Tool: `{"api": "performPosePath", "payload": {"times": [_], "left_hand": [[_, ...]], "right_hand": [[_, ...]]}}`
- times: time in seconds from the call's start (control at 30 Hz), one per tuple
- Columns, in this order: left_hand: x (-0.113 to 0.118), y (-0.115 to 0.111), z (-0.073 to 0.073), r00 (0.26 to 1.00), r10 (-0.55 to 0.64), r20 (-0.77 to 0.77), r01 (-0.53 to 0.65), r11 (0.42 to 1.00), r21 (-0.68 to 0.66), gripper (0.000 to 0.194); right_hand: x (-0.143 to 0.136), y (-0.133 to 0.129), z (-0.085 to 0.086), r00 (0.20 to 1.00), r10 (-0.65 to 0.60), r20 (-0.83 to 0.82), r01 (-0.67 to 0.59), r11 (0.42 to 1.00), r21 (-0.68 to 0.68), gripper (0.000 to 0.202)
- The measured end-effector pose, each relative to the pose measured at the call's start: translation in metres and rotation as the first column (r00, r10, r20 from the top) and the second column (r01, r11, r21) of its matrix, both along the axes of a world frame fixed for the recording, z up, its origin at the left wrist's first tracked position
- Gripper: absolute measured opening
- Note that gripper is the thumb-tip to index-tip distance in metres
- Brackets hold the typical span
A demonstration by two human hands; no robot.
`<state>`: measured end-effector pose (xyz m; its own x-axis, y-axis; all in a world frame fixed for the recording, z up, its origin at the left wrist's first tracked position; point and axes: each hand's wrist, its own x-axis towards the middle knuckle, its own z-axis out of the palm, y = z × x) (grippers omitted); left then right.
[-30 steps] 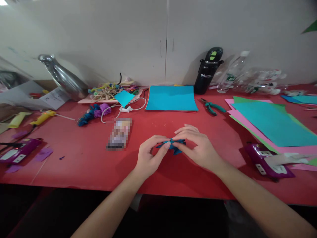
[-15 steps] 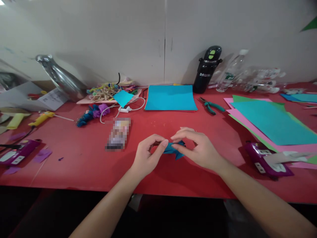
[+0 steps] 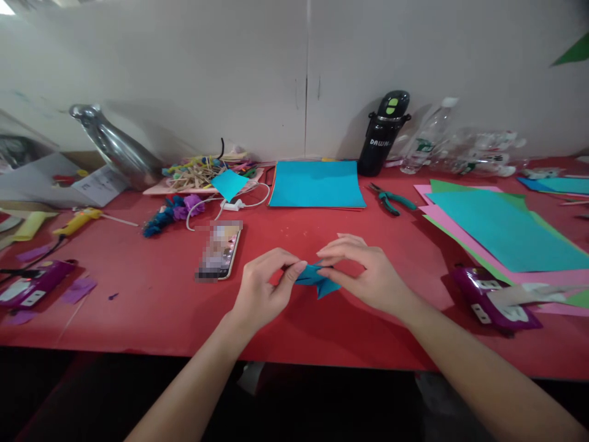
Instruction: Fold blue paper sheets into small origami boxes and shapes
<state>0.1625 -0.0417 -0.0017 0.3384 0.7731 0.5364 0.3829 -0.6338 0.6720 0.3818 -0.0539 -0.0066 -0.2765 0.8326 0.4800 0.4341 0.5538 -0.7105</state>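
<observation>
A small folded piece of blue paper (image 3: 323,285) is held between both hands, above the red tabletop near its front edge. My left hand (image 3: 267,285) pinches its left end between thumb and index finger. On the other side, my right hand (image 3: 363,270) grips the paper's upper right part with thumb and fingertips. A pointed flap hangs down below the right fingers. Part of the paper is hidden behind the fingers. A phone (image 3: 221,250) lies left of my left hand.
Blue sheets (image 3: 316,184) lie stacked at the back. Pliers (image 3: 391,199), a black bottle (image 3: 384,135) and coloured paper (image 3: 510,230) are on the right, near a purple device (image 3: 497,301). A yellow glue gun (image 3: 77,221) and a metal jug (image 3: 115,144) stand left.
My left hand has shifted slightly left, along with its end of the blue paper. More of the paper shows between the hands, and its lower flap has moved left.
</observation>
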Motion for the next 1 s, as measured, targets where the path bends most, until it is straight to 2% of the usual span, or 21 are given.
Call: {"api": "performPosePath", "payload": {"times": [0.1,0.2,0.3,0.47,0.6,0.7,0.87,1.0], "left_hand": [[-0.001,0.003,0.0,0.996,0.075,0.052,-0.07,0.994,-0.088,0.012],[-0.003,0.008,-0.004,0.957,0.207,0.204,-0.165,0.965,-0.204,0.014],[-0.004,0.011,-0.009,0.905,0.261,0.335,-0.166,0.943,-0.287,0.014],[-0.003,0.01,-0.015,0.898,0.223,0.378,-0.078,0.929,-0.363,0.019],[0.001,0.008,-0.018,0.911,0.171,0.374,-0.015,0.923,-0.385,0.018],[0.002,0.007,-0.02,0.927,0.12,0.356,0.019,0.931,-0.365,0.013],[0.004,0.005,-0.021,0.961,0.019,0.276,0.069,0.95,-0.304,0.015],[0.007,0.002,-0.019,0.978,-0.008,0.208,0.056,0.972,-0.227,0.013]], "right_hand": [[0.003,0.0,0.001,0.994,0.044,-0.098,-0.05,0.997,-0.057,0.034],[0.007,0.002,0.001,0.966,0.084,-0.244,-0.114,0.987,-0.11,0.052],[0.008,0.005,-0.002,0.957,0.078,-0.278,-0.132,0.974,-0.183,0.057],[0.002,0.008,-0.01,0.947,0.058,-0.315,-0.156,0.942,-0.297,0.041],[-0.001,0.006,-0.012,0.956,-0.03,-0.293,-0.058,0.955,-0.289,0.023],[-0.001,0.004,-0.009,0.963,-0.057,-0.263,-0.017,0.963,-0.269,0.017],[-0.001,0.004,-0.002,0.967,0.011,-0.254,-0.075,0.967,-0.242,0.016],[-0.002,0.004,0.0,0.968,0.027,-0.251,-0.087,0.968,-0.234,0.016]]}}
